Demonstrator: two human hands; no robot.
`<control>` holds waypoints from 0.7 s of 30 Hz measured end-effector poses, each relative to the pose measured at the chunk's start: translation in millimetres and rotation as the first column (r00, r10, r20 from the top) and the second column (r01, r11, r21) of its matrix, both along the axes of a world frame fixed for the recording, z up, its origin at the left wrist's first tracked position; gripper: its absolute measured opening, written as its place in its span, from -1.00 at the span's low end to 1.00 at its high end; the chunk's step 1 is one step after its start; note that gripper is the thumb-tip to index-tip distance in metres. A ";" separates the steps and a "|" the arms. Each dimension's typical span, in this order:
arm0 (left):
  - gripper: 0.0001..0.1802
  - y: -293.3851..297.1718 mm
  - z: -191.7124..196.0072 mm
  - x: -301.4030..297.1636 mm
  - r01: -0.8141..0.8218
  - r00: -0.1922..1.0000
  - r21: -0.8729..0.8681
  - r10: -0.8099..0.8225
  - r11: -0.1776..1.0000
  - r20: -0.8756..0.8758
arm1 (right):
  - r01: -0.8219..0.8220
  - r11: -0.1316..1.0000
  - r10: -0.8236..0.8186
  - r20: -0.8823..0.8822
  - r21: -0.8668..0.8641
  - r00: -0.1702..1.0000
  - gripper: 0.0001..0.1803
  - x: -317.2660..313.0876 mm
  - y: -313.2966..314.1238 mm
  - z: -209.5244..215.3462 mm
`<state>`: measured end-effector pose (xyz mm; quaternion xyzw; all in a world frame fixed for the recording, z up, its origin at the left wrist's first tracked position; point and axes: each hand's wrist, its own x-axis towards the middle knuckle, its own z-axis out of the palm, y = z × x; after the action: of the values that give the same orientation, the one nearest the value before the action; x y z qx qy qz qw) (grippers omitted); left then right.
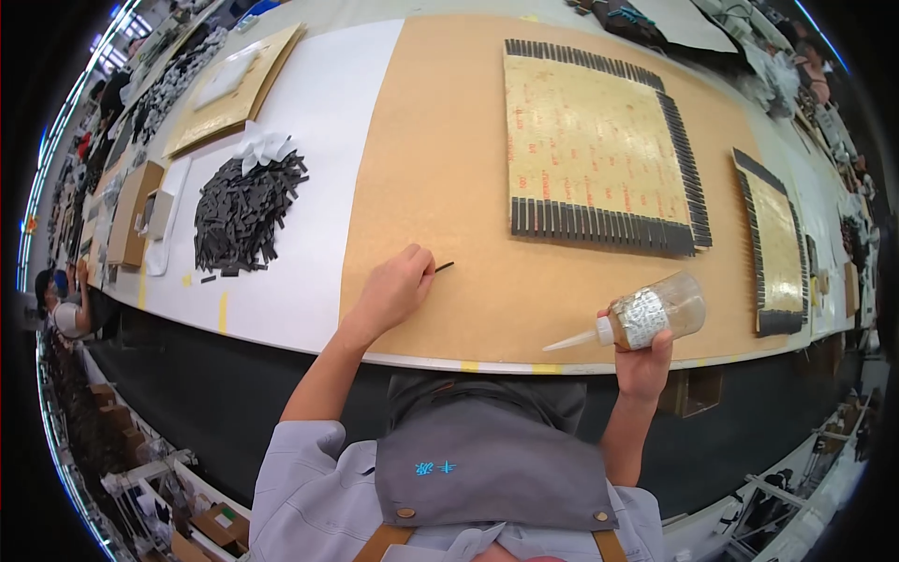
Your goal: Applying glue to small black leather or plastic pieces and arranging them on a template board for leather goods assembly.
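My left hand (395, 288) is closed over the brown sheet, and a small black strip (445, 267) sticks out from its fingertips. Near the table's front edge my right hand (643, 367) grips a clear squeeze bottle (688, 304) with a silver wrap. The bottle lies tilted sideways, its long pale nozzle pointing left; some brownish contents show through it. Beyond the bottle is a yellowish board (595, 150) with red print, lined along its far, right and near edges with rows of black strips. To the left lies a heap of loose black strips (245, 215).
Another strip-edged board (773, 245) lies at the right. Brown boards (234, 89) and an open cardboard box (137, 214) stand at the left. Crumpled white paper (262, 147) rests on the heap. Dark fabric (646, 23) is at the far right, and a person (67, 304) is at the far left.
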<state>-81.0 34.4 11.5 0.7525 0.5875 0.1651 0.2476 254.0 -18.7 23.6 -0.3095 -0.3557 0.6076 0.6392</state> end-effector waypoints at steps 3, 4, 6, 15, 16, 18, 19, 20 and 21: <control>-0.83 1.8 15.5 12.7 0.095 0.995 -0.030 -0.093 0.995 0.043 | 0.021 1.000 -0.021 0.001 0.015 1.000 -0.27 1.7 -3.0 3.1; -0.80 9.8 21.8 17.5 0.106 0.990 -0.100 -0.095 0.989 0.105 | 0.020 1.000 -0.020 -0.002 -0.009 1.000 -0.28 2.6 -3.7 2.3; -0.70 35.8 25.8 24.9 0.095 0.989 -0.083 -0.084 0.992 0.125 | 0.050 0.999 -0.050 -0.015 -0.001 0.999 -0.29 0.7 -4.5 3.5; -0.34 179.9 -5.2 82.6 -0.046 0.837 -0.314 0.209 0.948 0.506 | -0.031 0.999 0.025 -0.186 -0.029 0.982 -0.40 -4.3 -3.9 5.6; -0.34 185.4 -7.7 83.7 -0.015 0.846 -0.315 0.180 0.949 0.502 | -0.052 0.998 0.046 -0.185 -0.032 0.982 -0.40 -1.5 -4.4 6.9; -0.34 189.0 -10.5 85.0 0.123 0.790 -0.297 0.087 0.947 0.606 | -0.036 0.999 0.029 -0.182 -0.033 0.983 -0.40 4.7 -4.8 2.9; -0.34 191.1 -13.5 88.7 0.136 0.794 -0.305 0.080 0.943 0.602 | -0.018 0.999 0.011 -0.177 -0.036 0.984 -0.40 6.6 -4.9 2.4; -0.34 189.5 -12.5 89.2 0.105 0.787 -0.289 0.098 0.952 0.609 | -0.014 0.999 0.006 -0.173 -0.043 0.985 -0.40 7.5 -4.8 2.3; -0.34 185.6 -14.4 89.5 0.070 0.788 -0.292 0.127 0.954 0.602 | -0.015 0.997 0.000 -0.191 -0.074 0.982 -0.40 10.1 -4.3 0.2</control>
<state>8.5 220.1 -2.8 0.6023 0.5044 0.3136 0.5334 264.1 -23.0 23.9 -0.2723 -0.2708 0.6498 0.6560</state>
